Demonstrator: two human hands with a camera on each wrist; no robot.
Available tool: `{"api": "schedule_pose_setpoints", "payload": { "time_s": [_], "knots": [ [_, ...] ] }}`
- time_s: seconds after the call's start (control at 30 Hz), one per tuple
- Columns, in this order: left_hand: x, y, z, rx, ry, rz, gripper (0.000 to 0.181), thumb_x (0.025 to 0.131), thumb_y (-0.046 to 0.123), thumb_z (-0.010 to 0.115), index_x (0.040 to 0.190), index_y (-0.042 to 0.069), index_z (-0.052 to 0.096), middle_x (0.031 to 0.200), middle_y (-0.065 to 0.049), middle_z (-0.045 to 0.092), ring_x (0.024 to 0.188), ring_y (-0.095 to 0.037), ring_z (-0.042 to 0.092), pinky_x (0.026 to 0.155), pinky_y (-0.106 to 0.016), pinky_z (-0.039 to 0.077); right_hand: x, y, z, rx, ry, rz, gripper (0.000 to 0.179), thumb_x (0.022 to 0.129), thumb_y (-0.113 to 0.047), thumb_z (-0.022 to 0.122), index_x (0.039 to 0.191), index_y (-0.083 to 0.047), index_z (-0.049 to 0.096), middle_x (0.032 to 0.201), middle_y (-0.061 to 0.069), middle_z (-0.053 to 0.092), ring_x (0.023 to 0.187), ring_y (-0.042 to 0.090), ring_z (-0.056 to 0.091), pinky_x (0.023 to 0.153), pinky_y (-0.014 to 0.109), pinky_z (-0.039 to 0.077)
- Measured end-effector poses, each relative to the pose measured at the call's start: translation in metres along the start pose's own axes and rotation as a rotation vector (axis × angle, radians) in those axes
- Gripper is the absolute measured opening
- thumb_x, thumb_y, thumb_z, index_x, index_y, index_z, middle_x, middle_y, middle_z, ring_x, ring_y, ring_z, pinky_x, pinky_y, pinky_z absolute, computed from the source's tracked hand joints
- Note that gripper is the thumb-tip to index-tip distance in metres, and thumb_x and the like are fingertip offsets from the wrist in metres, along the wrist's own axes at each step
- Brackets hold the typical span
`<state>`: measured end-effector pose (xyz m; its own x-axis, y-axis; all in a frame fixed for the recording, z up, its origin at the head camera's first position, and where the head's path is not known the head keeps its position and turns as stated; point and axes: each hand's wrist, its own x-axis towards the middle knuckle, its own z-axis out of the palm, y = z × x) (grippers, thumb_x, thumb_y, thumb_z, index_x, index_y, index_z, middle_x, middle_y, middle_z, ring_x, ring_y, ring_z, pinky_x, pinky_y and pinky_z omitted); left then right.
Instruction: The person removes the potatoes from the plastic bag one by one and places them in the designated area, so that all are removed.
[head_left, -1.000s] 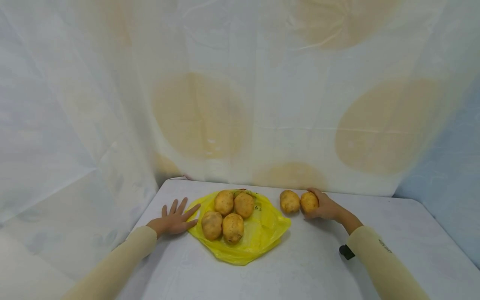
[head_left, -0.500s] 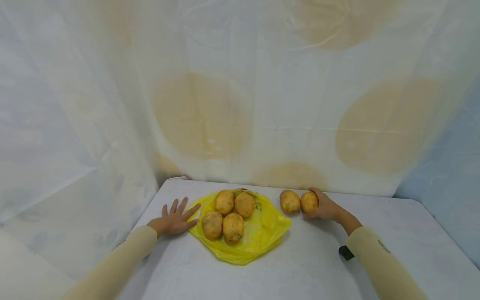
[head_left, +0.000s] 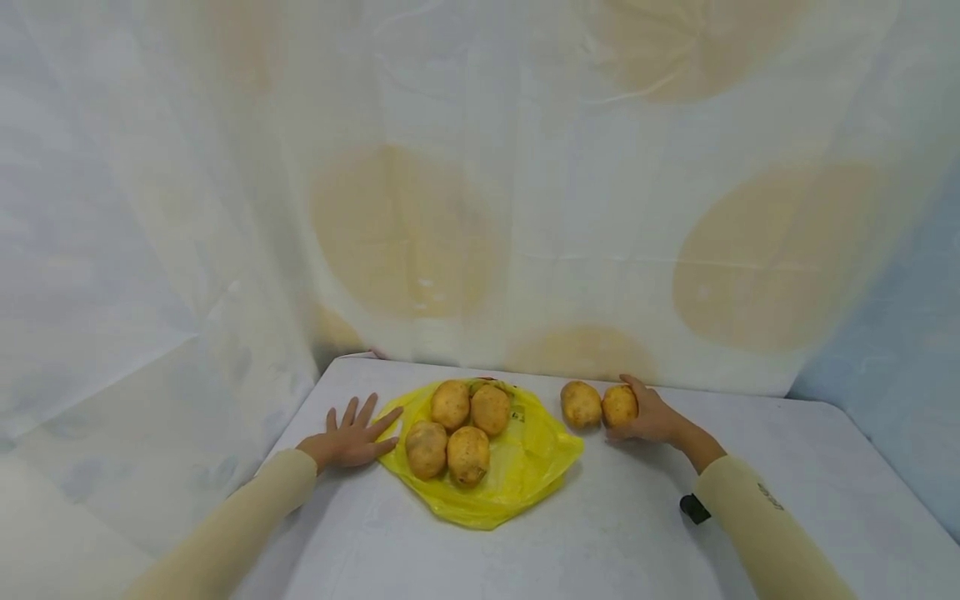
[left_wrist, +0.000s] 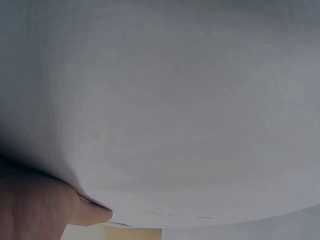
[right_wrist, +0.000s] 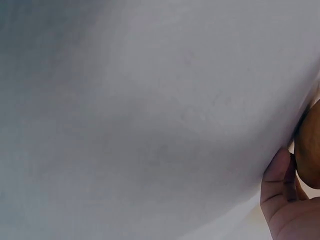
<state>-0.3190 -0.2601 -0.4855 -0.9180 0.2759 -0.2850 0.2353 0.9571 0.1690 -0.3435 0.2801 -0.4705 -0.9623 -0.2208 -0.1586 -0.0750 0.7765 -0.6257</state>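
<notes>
A flattened yellow plastic bag (head_left: 525, 475) lies on the table with several potatoes (head_left: 468, 457) grouped on its left part. My left hand (head_left: 351, 439) rests flat beside it, fingers spread, two of them reaching over the bag's left edge. Right of the bag, a pair of potatoes sits side by side near the back edge. My right hand (head_left: 654, 418) grips the right-hand potato (head_left: 618, 405) from its right side, thumb in front and fingers behind. Its neighbour (head_left: 581, 405) is close at the left. The right wrist view catches the fingers (right_wrist: 275, 182) against the potato's side.
The white-covered table (head_left: 585, 542) ends at the back against a hanging pale sheet (head_left: 592, 208) with tan circles. Another sheet (head_left: 135, 292) closes off the left. A small black object (head_left: 694, 508) shows beside the right sleeve.
Both hands, the potatoes and the bag hold their places; the head view has shifted very slightly.
</notes>
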Motion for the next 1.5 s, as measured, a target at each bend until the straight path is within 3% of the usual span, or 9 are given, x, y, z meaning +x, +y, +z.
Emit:
{"api": "schedule_pose_setpoints", "payload": {
  "time_s": [0.13,0.27,0.43,0.53,0.6,0.83,1.0,1.37,1.5],
  "knots": [
    [0.0,0.002,0.002,0.0,-0.01,0.009,0.071,0.098,0.069,0.029,0.158,0.034,0.017,0.165,-0.021,-0.006,0.148,-0.053,-0.005,0.107,-0.077,-0.007,-0.01,0.0,-0.008,-0.028,0.024,0.003,0.12,0.08,-0.054,0.075,0.157,-0.004,-0.001,0.154,0.039,0.008,0.137,0.058,0.022,0.104,0.074,0.028],
    [0.0,0.002,0.002,-0.003,-0.017,0.005,0.072,0.097,0.07,0.029,0.158,0.034,0.017,0.165,-0.022,-0.007,0.148,-0.054,-0.006,0.107,-0.077,-0.008,-0.019,0.003,-0.021,-0.094,0.169,-0.038,0.108,0.09,-0.065,0.055,0.158,-0.011,-0.009,0.156,0.039,-0.011,0.138,0.067,0.009,0.101,0.082,0.018],
    [0.0,-0.002,0.0,-0.018,-0.016,0.011,0.076,0.095,0.074,0.027,0.159,0.034,0.015,0.165,-0.023,-0.009,0.147,-0.055,-0.009,0.106,-0.077,-0.012,-0.031,0.012,-0.034,-0.375,0.344,-0.075,0.095,0.094,-0.069,0.043,0.16,-0.022,-0.006,0.16,0.031,-0.018,0.135,0.067,0.017,0.101,0.081,0.018],
    [0.0,-0.005,-0.001,-0.012,-0.012,0.013,0.078,0.094,0.076,0.025,0.159,0.035,0.013,0.164,-0.023,-0.009,0.147,-0.055,-0.009,0.106,-0.077,-0.012,-0.038,0.017,-0.038,-0.53,0.37,-0.093,0.09,0.094,-0.068,0.043,0.16,-0.024,0.001,0.162,0.028,-0.016,0.136,0.061,0.021,0.104,0.077,0.016],
    [0.0,-0.006,-0.002,-0.008,-0.005,0.012,0.077,0.094,0.076,0.025,0.159,0.035,0.014,0.164,-0.023,-0.008,0.147,-0.055,-0.008,0.105,-0.078,-0.012,-0.042,0.019,-0.04,-0.579,0.365,-0.102,0.088,0.095,-0.068,0.043,0.16,-0.024,0.003,0.162,0.028,-0.015,0.137,0.059,0.021,0.105,0.077,0.013],
    [0.002,-0.004,0.0,-0.016,-0.002,0.008,0.076,0.095,0.074,0.027,0.159,0.033,0.016,0.165,-0.023,-0.007,0.147,-0.054,-0.007,0.106,-0.078,-0.01,-0.046,0.028,-0.039,-0.631,0.37,-0.096,0.087,0.094,-0.07,0.039,0.16,-0.026,0.004,0.162,0.026,-0.017,0.139,0.055,0.018,0.106,0.077,0.009],
    [0.002,-0.002,0.0,-0.012,-0.007,0.004,0.075,0.096,0.072,0.028,0.159,0.032,0.016,0.165,-0.023,-0.007,0.148,-0.054,-0.007,0.106,-0.077,-0.01,-0.049,0.027,-0.038,-0.646,0.381,-0.134,0.084,0.095,-0.068,0.041,0.16,-0.027,0.006,0.163,0.024,-0.015,0.142,0.052,0.016,0.106,0.077,0.008],
    [0.004,-0.003,0.001,-0.003,0.001,0.001,0.076,0.095,0.074,0.029,0.158,0.034,0.017,0.165,-0.022,-0.006,0.148,-0.054,-0.006,0.106,-0.078,-0.009,-0.044,0.002,-0.032,-0.629,0.42,-0.205,0.087,0.093,-0.061,0.052,0.16,-0.027,0.009,0.164,0.024,-0.011,0.142,0.05,0.018,0.109,0.076,0.008],
    [0.004,-0.003,0.001,-0.009,0.002,0.0,0.076,0.095,0.074,0.029,0.158,0.034,0.017,0.165,-0.022,-0.006,0.148,-0.054,-0.006,0.106,-0.078,-0.009,-0.037,-0.007,-0.03,-0.596,0.44,-0.225,0.086,0.094,-0.064,0.049,0.16,-0.027,0.008,0.164,0.021,-0.017,0.141,0.052,0.02,0.109,0.074,0.007]
  ]
}}
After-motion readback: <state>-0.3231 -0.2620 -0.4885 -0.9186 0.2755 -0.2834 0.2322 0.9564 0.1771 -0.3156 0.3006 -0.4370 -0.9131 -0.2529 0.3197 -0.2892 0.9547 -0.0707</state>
